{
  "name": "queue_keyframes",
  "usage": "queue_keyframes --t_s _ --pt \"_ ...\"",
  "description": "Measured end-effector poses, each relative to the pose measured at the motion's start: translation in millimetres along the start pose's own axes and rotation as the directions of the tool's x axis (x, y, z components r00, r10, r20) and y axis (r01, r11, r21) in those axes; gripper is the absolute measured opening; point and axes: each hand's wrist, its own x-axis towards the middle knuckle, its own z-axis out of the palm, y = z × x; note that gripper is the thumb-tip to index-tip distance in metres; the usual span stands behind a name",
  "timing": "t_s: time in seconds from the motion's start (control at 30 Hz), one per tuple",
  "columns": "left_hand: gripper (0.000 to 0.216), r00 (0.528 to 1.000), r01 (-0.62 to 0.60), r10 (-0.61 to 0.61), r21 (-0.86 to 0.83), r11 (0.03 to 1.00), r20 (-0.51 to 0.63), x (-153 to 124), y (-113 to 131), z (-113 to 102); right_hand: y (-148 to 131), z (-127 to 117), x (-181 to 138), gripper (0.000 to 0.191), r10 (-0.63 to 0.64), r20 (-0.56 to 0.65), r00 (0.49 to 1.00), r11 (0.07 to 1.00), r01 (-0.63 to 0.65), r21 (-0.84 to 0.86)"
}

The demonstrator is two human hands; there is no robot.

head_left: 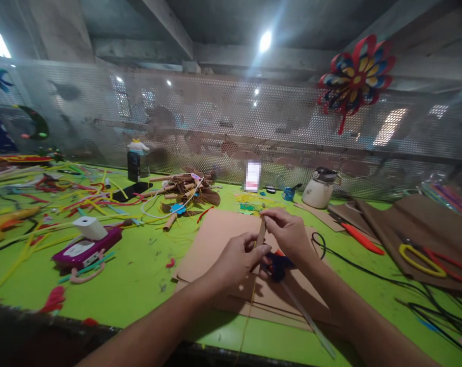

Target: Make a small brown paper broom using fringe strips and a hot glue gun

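Observation:
My left hand [240,255] and my right hand [286,232] meet over the brown cardboard sheets [210,237]. Between them is a narrow brown paper strip [261,235], held upright. My left hand pinches its lower part, and the fingertips of my right hand close on its top end. A thin yellow string [248,318] hangs down from below my left hand. Just beneath my hands lies a dark blue tool [279,270], partly hidden, that looks like a glue gun. A pale translucent stick [310,323] reaches from it toward the front edge.
Brown paper rolls [187,191] are heaped behind the sheets. At left are a purple power strip [87,247] with a white charger [89,228] and scattered pipe cleaners. At right lie an orange-red cutter [362,238], scissors [422,260] and black cords. A kettle [318,189] stands behind.

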Motion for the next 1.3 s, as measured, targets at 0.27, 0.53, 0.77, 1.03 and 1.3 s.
queue_keyframes --t_s 0.27,0.53,0.77,1.03,1.3 --pt "0.03 0.978 -0.098 0.136 0.229 0.968 -0.158 1.4 -2.4 2.3 -0.5 8.3 -4.7 0.016 -0.103 -0.012 0.995 0.984 0.101 -0.146" --pt "0.024 0.978 -0.092 0.13 0.22 0.971 -0.165 0.3 -1.8 4.0 0.2 7.3 -5.6 0.016 -0.123 -0.014 0.992 0.979 0.119 -0.164" --pt "0.023 0.995 0.014 -0.01 0.032 0.999 -0.104 -2.2 -0.9 6.6 4.9 6.7 -6.9 0.017 -0.118 -0.021 0.993 0.978 0.113 -0.177" --pt "0.017 0.99 0.085 -0.095 -0.094 0.992 -0.106 -3.6 4.9 6.4 8.0 10.1 -5.0 0.017 -0.141 -0.013 0.99 0.972 0.136 -0.19" --pt "0.016 0.987 0.099 -0.11 -0.1 0.99 -0.121 -6.3 11.1 9.3 9.0 11.4 -1.7 0.018 -0.069 -0.018 0.997 0.982 0.065 -0.177"
